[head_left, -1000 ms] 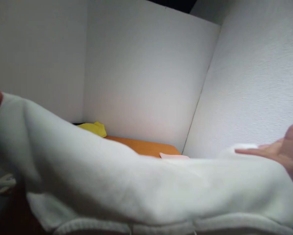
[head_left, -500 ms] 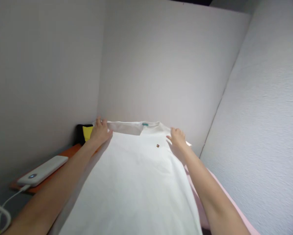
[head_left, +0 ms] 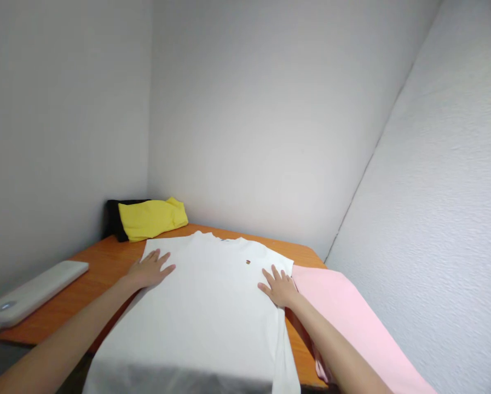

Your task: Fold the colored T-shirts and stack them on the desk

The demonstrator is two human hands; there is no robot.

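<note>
On the counter [head_left: 105, 260], wht tee [head_left: 212, 312] is now lowered, so laid out under your L hand [head_left: 150, 272] & R hand [head_left: 281, 288], fingers apart.

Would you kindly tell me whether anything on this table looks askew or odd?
Nothing looks spilled or damaged, but the white shirt lies partly off the table, its lower part drooping over the near edge.

The shirt [head_left: 208, 312] is matt cloth; beneath it, a smooth wood-look surface [head_left: 99, 262]; left of it, a smooth plastic-looking device [head_left: 44, 287].
</note>
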